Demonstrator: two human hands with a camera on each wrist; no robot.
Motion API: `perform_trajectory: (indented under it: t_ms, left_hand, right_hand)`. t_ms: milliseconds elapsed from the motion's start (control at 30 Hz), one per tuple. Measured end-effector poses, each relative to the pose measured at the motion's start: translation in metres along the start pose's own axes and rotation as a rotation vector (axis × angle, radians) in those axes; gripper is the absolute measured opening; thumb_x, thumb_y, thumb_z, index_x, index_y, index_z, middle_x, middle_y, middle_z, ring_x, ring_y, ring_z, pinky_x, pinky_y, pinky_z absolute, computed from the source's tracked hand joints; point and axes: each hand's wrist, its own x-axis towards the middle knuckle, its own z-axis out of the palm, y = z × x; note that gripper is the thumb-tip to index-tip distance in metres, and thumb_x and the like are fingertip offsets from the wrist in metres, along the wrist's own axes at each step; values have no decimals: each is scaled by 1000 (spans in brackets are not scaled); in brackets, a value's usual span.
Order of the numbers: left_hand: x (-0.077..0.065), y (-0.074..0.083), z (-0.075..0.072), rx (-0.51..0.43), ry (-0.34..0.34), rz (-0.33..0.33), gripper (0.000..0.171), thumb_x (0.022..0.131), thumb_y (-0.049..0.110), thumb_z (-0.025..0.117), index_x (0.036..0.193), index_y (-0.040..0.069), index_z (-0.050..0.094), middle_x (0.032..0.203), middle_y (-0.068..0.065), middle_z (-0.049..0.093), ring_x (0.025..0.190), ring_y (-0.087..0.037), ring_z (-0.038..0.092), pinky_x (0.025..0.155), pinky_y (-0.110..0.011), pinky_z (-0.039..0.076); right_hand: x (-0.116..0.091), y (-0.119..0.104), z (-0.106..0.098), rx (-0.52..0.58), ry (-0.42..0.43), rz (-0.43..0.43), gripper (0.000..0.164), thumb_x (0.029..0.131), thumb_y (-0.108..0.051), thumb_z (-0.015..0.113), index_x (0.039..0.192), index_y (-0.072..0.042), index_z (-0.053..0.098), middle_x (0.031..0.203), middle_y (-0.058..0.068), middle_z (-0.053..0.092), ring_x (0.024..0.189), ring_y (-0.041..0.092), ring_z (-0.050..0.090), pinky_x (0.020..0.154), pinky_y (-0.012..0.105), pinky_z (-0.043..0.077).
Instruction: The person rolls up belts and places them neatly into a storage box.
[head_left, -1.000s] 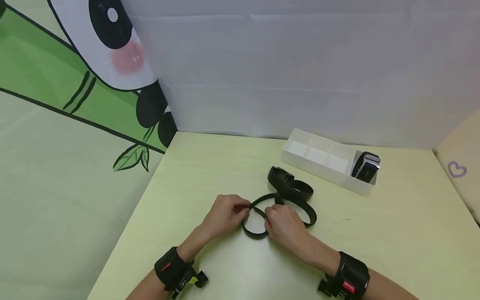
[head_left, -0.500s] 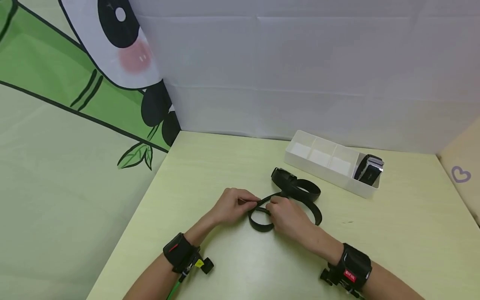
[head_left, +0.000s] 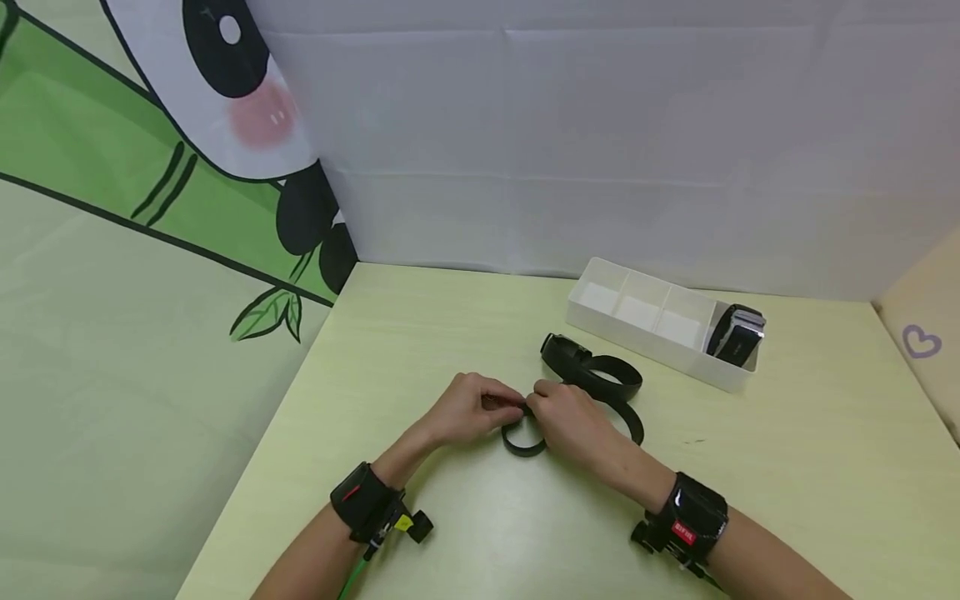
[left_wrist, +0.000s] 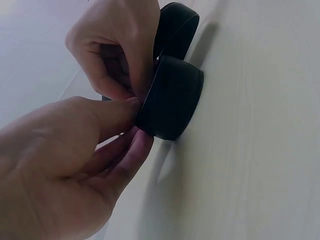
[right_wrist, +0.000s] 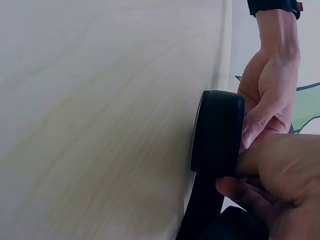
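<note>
A black belt (head_left: 636, 421) lies in loops on the table, standing on its edge. Its near end forms a small loop (head_left: 525, 452) between the two hands. My left hand (head_left: 468, 408) pinches that loop from the left, thumb and fingers on the strap, as the left wrist view shows. Right beside it, my right hand (head_left: 573, 421) pinches the strap where it joins the loop. In the right wrist view the rounded strap (right_wrist: 218, 132) stands at the fingertips of both hands. Farther back, the buckle end (head_left: 558, 350) curls away from the hands.
At the back right stands a white divided box (head_left: 637, 337) with a watch (head_left: 737, 335) in its right-hand compartment. The pale table (head_left: 810, 467) meets a white cloth backdrop (head_left: 600, 150) behind and a printed panda cloth (head_left: 165, 333) on the left.
The small loop of the belt has become tighter. Both hands have shifted slightly away from the body and closer together, so their fingertips now nearly meet at the top of the loop.
</note>
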Motion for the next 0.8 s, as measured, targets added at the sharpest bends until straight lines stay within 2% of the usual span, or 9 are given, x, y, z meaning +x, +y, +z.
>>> perform_trajectory:
  t_ms: [133,300,367,467,533,567,633,667,800]
  left_hand:
    - [5,5,2,52,31,-12,11,99,15,88,110,14,90,101,0,89,86,-4,82,79,-20,64]
    - [13,13,8,216,92,14,6,93,11,88,97,14,91,84,3,86,73,2,73,72,-19,59]
    - [12,15,11,259,120,15,6,90,9,88,94,12,90,81,3,85,71,2,72,70,-19,58]
    - [10,15,16,286,152,26,5,89,9,87,92,11,90,80,2,84,71,-1,74,69,-18,57]
    - [9,17,18,293,167,39,5,88,8,86,92,11,90,81,0,85,71,-3,76,68,-17,58]
    - [8,18,18,296,174,47,5,88,8,86,91,11,90,81,0,85,71,-3,76,68,-17,58]
    - [9,19,18,300,186,58,6,87,7,86,90,11,89,80,-1,85,70,-4,76,67,-16,57]
    - [9,20,19,304,189,61,6,87,6,85,89,10,89,80,-1,85,70,-4,76,67,-16,57]
    - [9,21,21,310,186,61,5,86,6,86,89,10,88,79,-1,84,69,-4,76,67,-15,56]
  right_hand:
    - [-1,1,3,15,39,7,16,91,10,77,85,-5,76,76,3,60,61,14,58,53,29,49]
    - [-3,-2,-1,34,26,44,17,92,10,76,85,-5,75,78,4,62,64,16,62,56,26,51]
    - [-6,1,-1,84,73,45,15,94,8,76,87,-5,76,82,4,65,68,15,63,58,26,52]
    - [-11,8,-11,131,203,33,9,93,5,80,94,-3,79,93,7,71,82,20,70,69,33,61]
    - [-12,16,-21,134,283,65,7,92,3,82,98,-1,80,100,11,74,91,25,71,77,38,64]
    - [-12,18,-30,121,291,108,11,91,2,84,101,1,80,103,14,76,96,29,73,83,42,65]
    - [-11,24,-40,115,258,246,17,95,-6,83,108,4,79,107,17,76,100,35,73,85,48,64]
    - [-10,26,-44,125,210,325,20,97,-11,83,110,4,78,107,18,77,99,35,73,83,48,64]
    - [-7,28,-51,196,-75,572,36,100,-35,84,102,0,74,91,14,75,78,28,69,64,42,56]
